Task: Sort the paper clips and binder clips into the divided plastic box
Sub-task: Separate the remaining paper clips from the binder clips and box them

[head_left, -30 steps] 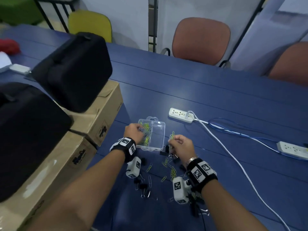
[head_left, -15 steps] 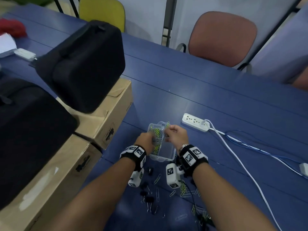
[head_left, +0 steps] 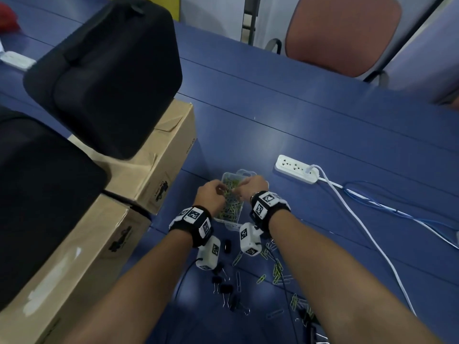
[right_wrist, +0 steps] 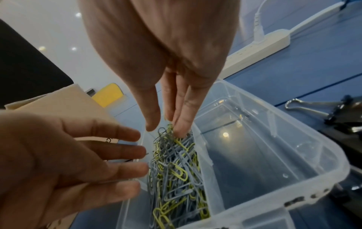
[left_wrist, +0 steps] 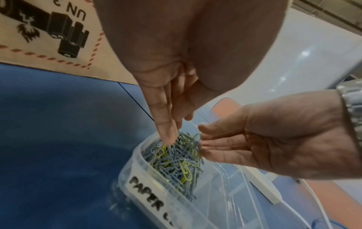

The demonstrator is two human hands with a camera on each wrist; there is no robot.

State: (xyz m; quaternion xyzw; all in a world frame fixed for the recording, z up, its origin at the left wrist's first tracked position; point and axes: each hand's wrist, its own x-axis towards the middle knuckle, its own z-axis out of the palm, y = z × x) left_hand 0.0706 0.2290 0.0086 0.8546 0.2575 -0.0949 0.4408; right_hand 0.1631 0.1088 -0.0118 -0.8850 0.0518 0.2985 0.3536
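Left hand (left_wrist: pixel 172 99): fingers straight, tips on the paper clips (left_wrist: pixel 176 161) heaped in the labelled left compartment of the divided plastic box (head_left: pixel 232 225), nothing gripped. Right hand (right_wrist: pixel 172 86): fingers extended, touching the same heap. Right compartment (right_wrist: pixel 260 153) bare. Loose binder clips (head_left: pixel 224 288) lie on the blue table (head_left: pixel 323 135) near the forearms.

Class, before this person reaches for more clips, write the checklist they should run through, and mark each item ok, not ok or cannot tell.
1. Plastic box open: ok.
2. Paper clips lie in the labelled compartment only: ok.
3. Other compartment free for binder clips: ok.
4. Left hand empty: cannot tell; its fingers touch the pile.
5. Right hand empty: cannot tell; its fingers are in the pile.
6. All clips off the table: not ok.
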